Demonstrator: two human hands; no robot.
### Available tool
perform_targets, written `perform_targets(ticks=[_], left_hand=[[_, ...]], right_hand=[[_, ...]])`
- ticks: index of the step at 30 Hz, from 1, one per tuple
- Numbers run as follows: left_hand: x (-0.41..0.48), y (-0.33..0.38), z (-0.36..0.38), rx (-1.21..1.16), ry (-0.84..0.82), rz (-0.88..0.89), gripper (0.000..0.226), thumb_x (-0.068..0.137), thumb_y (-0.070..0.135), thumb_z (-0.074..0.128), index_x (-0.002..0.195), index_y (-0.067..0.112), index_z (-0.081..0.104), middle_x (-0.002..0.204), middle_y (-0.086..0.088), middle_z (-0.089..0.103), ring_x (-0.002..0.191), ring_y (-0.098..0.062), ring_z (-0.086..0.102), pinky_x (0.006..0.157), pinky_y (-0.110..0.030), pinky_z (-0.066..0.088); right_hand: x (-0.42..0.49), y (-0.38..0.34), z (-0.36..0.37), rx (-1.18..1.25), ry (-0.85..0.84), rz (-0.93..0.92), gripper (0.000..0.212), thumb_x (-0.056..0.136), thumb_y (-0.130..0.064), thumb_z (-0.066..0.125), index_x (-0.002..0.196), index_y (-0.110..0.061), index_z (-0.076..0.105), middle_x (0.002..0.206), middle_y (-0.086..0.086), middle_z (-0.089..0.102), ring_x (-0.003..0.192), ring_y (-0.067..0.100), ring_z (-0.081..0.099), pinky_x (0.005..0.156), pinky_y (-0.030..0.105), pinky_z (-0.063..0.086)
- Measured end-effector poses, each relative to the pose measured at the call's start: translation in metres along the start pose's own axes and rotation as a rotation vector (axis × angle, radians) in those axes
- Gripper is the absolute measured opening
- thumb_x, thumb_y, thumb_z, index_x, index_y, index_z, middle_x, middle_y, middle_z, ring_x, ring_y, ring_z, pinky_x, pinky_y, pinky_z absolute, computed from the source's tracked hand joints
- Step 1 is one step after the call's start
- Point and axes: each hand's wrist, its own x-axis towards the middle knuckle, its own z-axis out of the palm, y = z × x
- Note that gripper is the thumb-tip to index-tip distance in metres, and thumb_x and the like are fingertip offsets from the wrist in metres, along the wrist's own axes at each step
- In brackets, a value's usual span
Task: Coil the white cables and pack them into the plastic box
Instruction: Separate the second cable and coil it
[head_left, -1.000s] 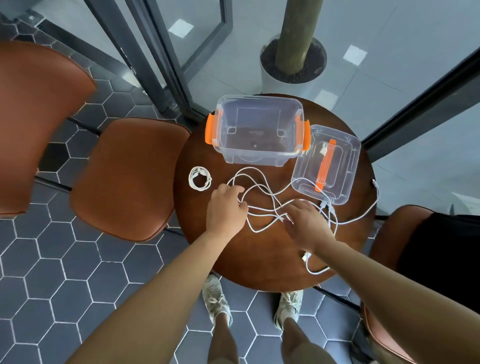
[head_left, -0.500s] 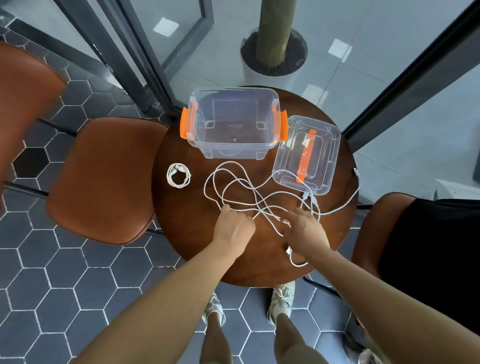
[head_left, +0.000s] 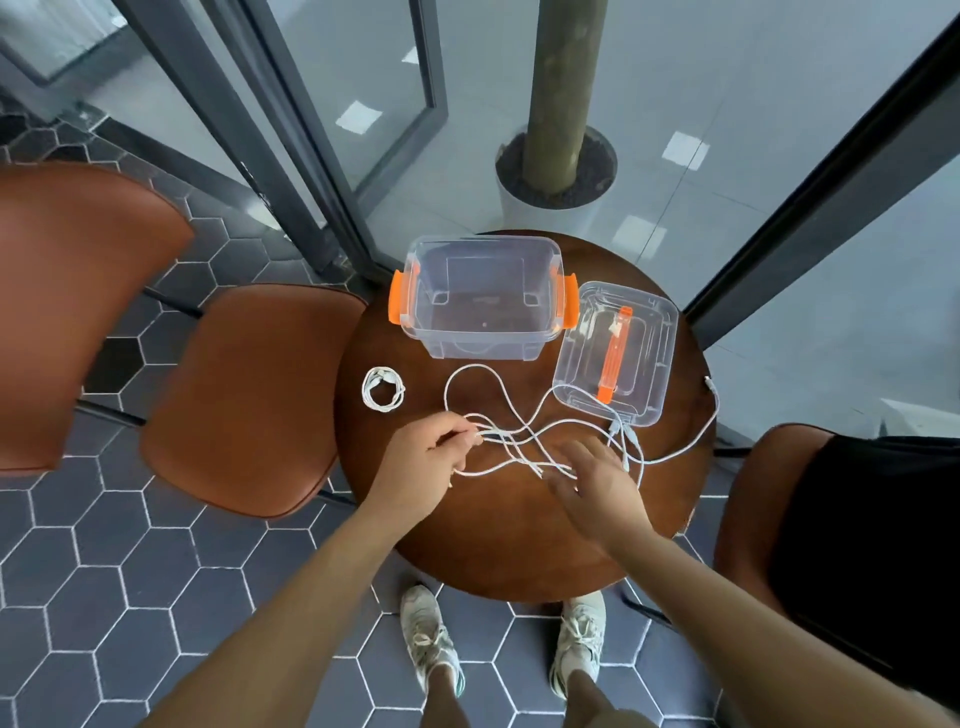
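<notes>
Bench (head_left: 509, 540): round, dark brown, flanked by brown chair (head_left: 249, 400) at left and second chair (head_left: 748, 493) at right, the latter partly covered by black item (head_left: 872, 545) and cut off at frame edge. Widest bare stretch of top on near side, between hands and near rim.

Plastic box (head_left: 483, 347): clear, orange latches, open-topped, standing at far rim.

Lid (head_left: 654, 332): lying flat just right of box, outer corner close to right rim.

Left hand (head_left: 423, 462): fingertips curled, pinching gathered strands of loose white cables (head_left: 514, 439); palm hidden.

Right hand (head_left: 597, 488): fingers straight and spread over strands; contact not discernible, strands beneath hidden.

Loose white cables sprawled mid-bench between box and hands, one run skirting right rim and ending in plug (head_left: 709, 382) at that edge. Number of cables unreadable in tangle.

Coiled cable (head_left: 368, 391): small white ring, apart from tangle, near left rim.
</notes>
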Motion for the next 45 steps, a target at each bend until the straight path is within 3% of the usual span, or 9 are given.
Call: perform_targets(ticks=[7,10,12,15,19,26,34,40,45], left_hand=[[-0.017,0.053,-0.032,-0.472,0.035,0.058,0.024,0.096,-0.004,0.052,0.085,0.003,0.072,0.051,0.003,0.05,0.054,-0.014,0.043,0.068,-0.031,0.046],[-0.023,0.069,-0.043,-0.55,0.022,0.095,0.017,0.091,0.0,0.056,0.084,-0.001,0.071,0.05,0.002,0.05,0.056,-0.018,0.042,0.067,-0.027,0.046],[-0.03,0.072,-0.047,-0.457,0.026,0.106,0.016,0.091,-0.004,0.058,0.082,-0.002,0.071,0.052,0.005,0.054,0.055,-0.013,0.045,0.061,-0.025,0.041],[-0.039,0.065,-0.044,-0.216,-0.028,0.094,0.022,0.09,-0.003,0.064,0.078,0.011,0.076,0.057,0.006,0.059,0.058,-0.01,0.051,0.06,-0.02,0.04],[-0.043,0.063,-0.038,-0.111,-0.085,0.0,0.019,0.086,0.0,0.071,0.084,0.019,0.077,0.071,0.006,0.072,0.07,-0.006,0.066,0.071,-0.021,0.053],[0.0,0.102,-0.037,-0.579,0.061,-0.256,0.033,0.101,0.031,0.055,0.122,0.007,0.063,0.111,-0.014,0.073,0.098,-0.026,0.073,0.096,-0.04,0.055],[0.027,0.115,-0.054,-0.878,-0.114,-0.392,0.036,0.1,0.017,0.057,0.128,-0.006,0.058,0.063,-0.003,0.052,0.061,-0.017,0.057,0.074,-0.042,0.061],[0.006,0.089,-0.063,-0.933,-0.138,-0.47,0.021,0.103,0.025,0.052,0.094,0.008,0.062,0.051,0.005,0.038,0.047,-0.01,0.04,0.075,-0.038,0.053],[-0.014,0.072,-0.08,-1.089,-0.148,-0.451,0.029,0.102,0.033,0.048,0.085,0.012,0.059,0.051,0.005,0.032,0.045,-0.012,0.035,0.058,-0.029,0.043]], right_hand=[[0.003,-0.056,-0.015,0.18,-0.041,-0.035,0.047,0.089,-0.035,0.07,0.134,-0.035,0.057,0.114,-0.005,0.057,0.089,0.014,0.063,0.081,0.032,0.053],[0.006,-0.081,-0.035,0.902,-0.169,0.273,0.033,0.097,-0.02,0.061,0.129,-0.015,0.062,0.093,0.005,0.066,0.071,0.02,0.062,0.074,0.037,0.053],[0.008,-0.095,-0.055,1.512,-0.301,0.408,0.025,0.1,-0.017,0.052,0.118,-0.003,0.063,0.103,0.019,0.072,0.084,0.031,0.07,0.085,0.044,0.055],[0.013,-0.11,-0.08,1.787,-0.307,0.347,0.032,0.104,-0.03,0.045,0.11,-0.003,0.06,0.11,0.023,0.072,0.103,0.038,0.07,0.1,0.05,0.052],[0.013,-0.129,-0.099,1.606,-0.127,0.308,0.018,0.104,-0.011,0.048,0.111,0.0,0.06,0.063,0.012,0.059,0.063,0.028,0.065,0.071,0.042,0.06],[-0.003,-0.137,-0.09,1.105,-0.201,0.056,0.023,0.102,-0.012,0.052,0.098,0.007,0.065,0.061,0.008,0.05,0.055,0.019,0.052,0.059,0.031,0.055],[-0.015,-0.139,-0.082,0.787,-0.273,-0.085,0.019,0.098,-0.014,0.057,0.083,-0.005,0.065,0.064,0.005,0.049,0.055,0.015,0.045,0.059,0.034,0.041],[-0.021,-0.114,-0.072,0.29,-0.279,-0.284,0.025,0.1,-0.034,0.056,0.086,-0.018,0.068,0.059,-0.011,0.055,0.056,0.006,0.051,0.061,0.026,0.042],[-0.018,-0.077,-0.066,0.31,-0.404,-0.159,0.022,0.097,-0.038,0.062,0.085,-0.022,0.072,0.06,-0.012,0.059,0.056,0.007,0.057,0.065,0.027,0.049]])
